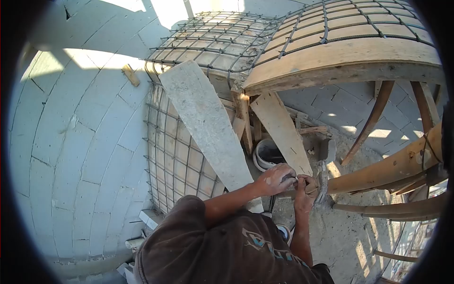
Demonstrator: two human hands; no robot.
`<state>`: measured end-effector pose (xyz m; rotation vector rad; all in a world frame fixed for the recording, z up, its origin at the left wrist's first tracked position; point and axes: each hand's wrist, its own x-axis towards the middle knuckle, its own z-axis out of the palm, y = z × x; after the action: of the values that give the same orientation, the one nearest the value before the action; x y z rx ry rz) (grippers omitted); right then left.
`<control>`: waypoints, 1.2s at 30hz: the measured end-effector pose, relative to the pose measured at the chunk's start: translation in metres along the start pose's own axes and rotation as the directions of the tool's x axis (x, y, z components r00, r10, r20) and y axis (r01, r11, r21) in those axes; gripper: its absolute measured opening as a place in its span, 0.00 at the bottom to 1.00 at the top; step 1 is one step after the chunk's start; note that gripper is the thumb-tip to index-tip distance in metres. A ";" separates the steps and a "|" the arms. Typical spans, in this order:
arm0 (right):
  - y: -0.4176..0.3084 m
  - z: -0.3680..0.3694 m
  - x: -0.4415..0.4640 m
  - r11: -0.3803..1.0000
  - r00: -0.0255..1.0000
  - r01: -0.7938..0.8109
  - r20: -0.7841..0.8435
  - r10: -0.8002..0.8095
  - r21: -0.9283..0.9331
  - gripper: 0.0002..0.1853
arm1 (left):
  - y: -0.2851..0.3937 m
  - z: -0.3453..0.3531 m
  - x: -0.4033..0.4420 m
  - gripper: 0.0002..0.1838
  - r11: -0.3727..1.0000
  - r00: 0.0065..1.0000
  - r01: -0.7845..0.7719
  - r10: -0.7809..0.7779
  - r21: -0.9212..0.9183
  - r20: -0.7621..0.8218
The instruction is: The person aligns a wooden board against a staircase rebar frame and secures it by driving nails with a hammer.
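Note:
My left hand [278,179] is closed, with its fingertips pinched together. My right hand [306,193] is closed just to its right, and the fingertips of the two hands meet. Something small lies between them, too small and too covered by the fingers to name. Pale, dried smears mark my left hand. A grey, crusted upright piece [323,182] stands right beside my right hand; whether the hand touches it I cannot tell. Behind my hands slopes a wooden plank [281,125], and a bucket [256,160] with a dark inside stands beyond my left hand.
A wide cement-smeared board [203,111] leans diagonally in front of me. Tied rebar mesh [177,151] covers the formwork at left and above. A curved plywood form [340,61] rests on wooden props [371,120]. The pale block wall [85,156] rises at left. Round poles [383,168] stretch along the right.

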<state>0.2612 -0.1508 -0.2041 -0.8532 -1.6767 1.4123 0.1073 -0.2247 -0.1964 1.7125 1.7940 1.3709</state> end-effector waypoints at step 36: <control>0.028 -0.027 -0.185 0.567 0.630 -0.775 -0.277 0.725 -0.278 0.12 | -0.177 -0.145 -0.198 0.19 0.535 0.064 -0.123 -0.836 0.836 0.545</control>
<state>0.3739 -0.2943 -0.2546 -2.0419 -1.5469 1.5105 -0.0621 -0.4321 -0.3379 1.3852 1.6488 -0.9170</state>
